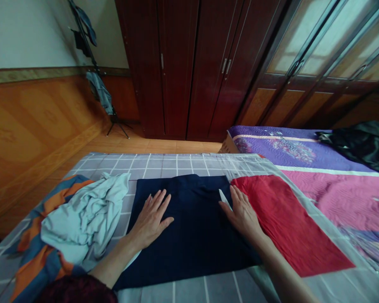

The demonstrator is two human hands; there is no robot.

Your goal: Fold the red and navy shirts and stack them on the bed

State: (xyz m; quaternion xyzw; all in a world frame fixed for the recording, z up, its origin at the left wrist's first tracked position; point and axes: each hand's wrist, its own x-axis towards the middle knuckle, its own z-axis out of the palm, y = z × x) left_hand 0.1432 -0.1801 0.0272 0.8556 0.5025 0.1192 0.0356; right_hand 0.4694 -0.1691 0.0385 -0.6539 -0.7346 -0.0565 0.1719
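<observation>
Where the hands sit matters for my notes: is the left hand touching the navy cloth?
Touching. The head view shows the left hand lying flat, palm down, fingers spread on the navy cloth.

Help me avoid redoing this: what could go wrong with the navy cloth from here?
The navy cloth lies on a soft checked bedspread, so pressing with the left hand and right hand could drag it into creases. The red cloth alongside could get caught up, and the crumpled pale blue garment might slide onto it.
</observation>
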